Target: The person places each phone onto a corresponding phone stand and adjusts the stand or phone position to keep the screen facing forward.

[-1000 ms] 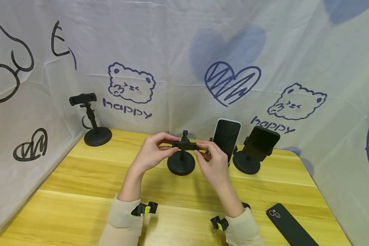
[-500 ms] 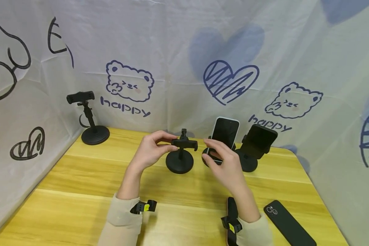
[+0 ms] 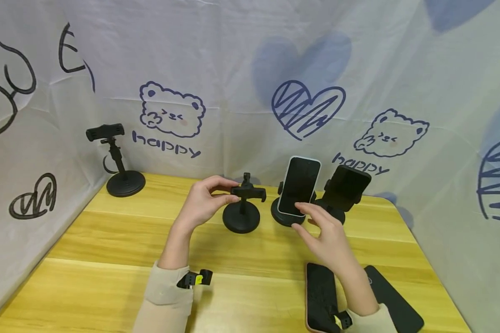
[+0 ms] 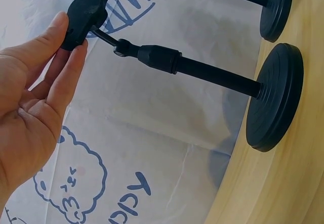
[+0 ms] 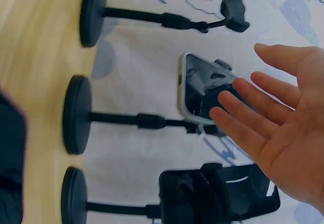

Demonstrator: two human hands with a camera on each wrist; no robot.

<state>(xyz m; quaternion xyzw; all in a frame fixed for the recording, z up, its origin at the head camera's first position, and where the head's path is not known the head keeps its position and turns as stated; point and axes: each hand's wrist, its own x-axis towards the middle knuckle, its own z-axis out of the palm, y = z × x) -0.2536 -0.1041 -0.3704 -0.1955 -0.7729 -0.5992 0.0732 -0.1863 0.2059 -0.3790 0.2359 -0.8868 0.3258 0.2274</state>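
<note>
My left hand (image 3: 202, 206) pinches the left end of the clamp on a black phone stand (image 3: 248, 192), thumb on one side and fingers on the other. The clamp holds no phone, and the stand's round base (image 4: 276, 97) rests on the table. My right hand (image 3: 328, 240) is held in the air with relaxed, spread fingers and nothing in them. In the head view its fingertips overlap the lower edge of a light-rimmed phone (image 3: 302, 185), which is propped in a second stand. Below the right forearm lies a dark-screened phone (image 3: 320, 286) with a pinkish edge.
Another stand (image 3: 346, 188) holding a dark phone is at the right. At the far left back stands a phone stand (image 3: 126, 183) with a bare clamp. A black phone (image 3: 396, 300) lies face down by the right forearm. Printed cloth (image 3: 233, 69) hangs behind the wooden table.
My right hand has let go of the clamp's right end and moved right and toward me, past the light-rimmed phone. My left hand keeps its pinch on the stand.
</note>
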